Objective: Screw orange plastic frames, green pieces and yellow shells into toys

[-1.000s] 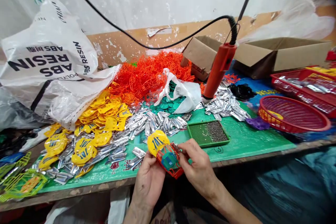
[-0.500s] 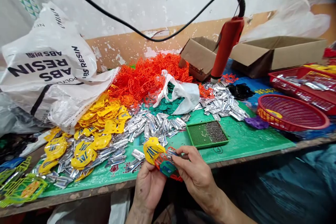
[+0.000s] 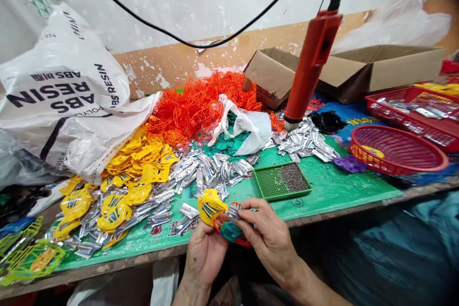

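Note:
In the head view my left hand [image 3: 207, 253] is closed on a small plastic assembly at the table's front edge. The assembly joins a yellow plastic piece [image 3: 211, 206] with blue marks, an orange lattice frame [image 3: 219, 222] and a teal piece [image 3: 230, 232]. My right hand [image 3: 270, 236] pinches a small silver metal piece [image 3: 234, 211] between thumb and fingers, against the orange frame. How the silver piece sits in the frame is partly hidden by the fingers. Just beyond the right hand lies a green tray [image 3: 261, 184] of small screws [image 3: 294, 178].
A red electric screwdriver [image 3: 311, 67] hangs nose-down from a black cable above silver pieces [image 3: 311, 141]. Piles of yellow pieces [image 3: 143, 155] and orange frames [image 3: 201, 105] lie left and behind. Red baskets [image 3: 394, 165], cardboard boxes [image 3: 405, 69] and a white sack [image 3: 71, 100] stand around.
The hanging screwdriver has swung closer, appearing larger, and its cable has shifted. Both hands keep their hold on the assembly and the silver piece, with only a slight movement.

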Demonstrator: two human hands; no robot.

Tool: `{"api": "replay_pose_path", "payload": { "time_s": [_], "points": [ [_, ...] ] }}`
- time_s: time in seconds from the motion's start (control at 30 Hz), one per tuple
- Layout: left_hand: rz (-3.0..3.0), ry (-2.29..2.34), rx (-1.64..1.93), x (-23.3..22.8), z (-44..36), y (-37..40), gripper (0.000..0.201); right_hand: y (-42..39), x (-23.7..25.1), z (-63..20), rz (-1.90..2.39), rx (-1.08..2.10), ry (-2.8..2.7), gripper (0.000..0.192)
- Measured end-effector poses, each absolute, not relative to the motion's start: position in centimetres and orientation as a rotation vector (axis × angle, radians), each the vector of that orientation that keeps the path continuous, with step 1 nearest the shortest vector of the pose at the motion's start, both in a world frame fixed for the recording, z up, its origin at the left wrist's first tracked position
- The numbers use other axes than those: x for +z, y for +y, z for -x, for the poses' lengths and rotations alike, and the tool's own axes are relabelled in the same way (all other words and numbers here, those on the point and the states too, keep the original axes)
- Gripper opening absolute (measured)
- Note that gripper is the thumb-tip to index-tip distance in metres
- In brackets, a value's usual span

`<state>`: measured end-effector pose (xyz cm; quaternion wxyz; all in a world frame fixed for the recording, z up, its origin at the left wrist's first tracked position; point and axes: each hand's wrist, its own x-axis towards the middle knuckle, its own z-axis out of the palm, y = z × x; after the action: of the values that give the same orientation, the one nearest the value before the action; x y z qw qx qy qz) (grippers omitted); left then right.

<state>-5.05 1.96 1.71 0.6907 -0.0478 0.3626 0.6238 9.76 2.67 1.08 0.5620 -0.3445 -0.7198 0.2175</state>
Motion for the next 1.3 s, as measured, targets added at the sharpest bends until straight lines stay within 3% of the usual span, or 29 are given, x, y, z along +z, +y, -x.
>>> {"api": "replay_pose_path", "payload": {
  "time_s": [0.6,0.87,1.07,1.2,1.3],
  "points": [
    [0.148,0.822,1.421,1.7,4.8,2.2,0.052,3.0,0.7,-9.9,0.850,0.506,-1.734,0.019],
    [0.108,0.787,1.392,1.3,5.3,2.3,0.040,2.9,1.1,-9.9,0.846,0.545,-1.722,0.022],
    [0.061,0.694,1.378,0.3,5.8,2.1,0.035,2.6,1.1,-9.7,0.935,1.075,-1.457,0.011],
    [0.037,0.649,1.362,0.0,5.9,2.0,0.034,2.7,1.6,-9.6,0.991,1.460,-1.062,0.031],
    [0.018,0.642,1.368,0.0,5.8,1.9,0.033,3.1,1.8,-9.8,0.948,1.704,-0.903,0.034]
  ]
}}
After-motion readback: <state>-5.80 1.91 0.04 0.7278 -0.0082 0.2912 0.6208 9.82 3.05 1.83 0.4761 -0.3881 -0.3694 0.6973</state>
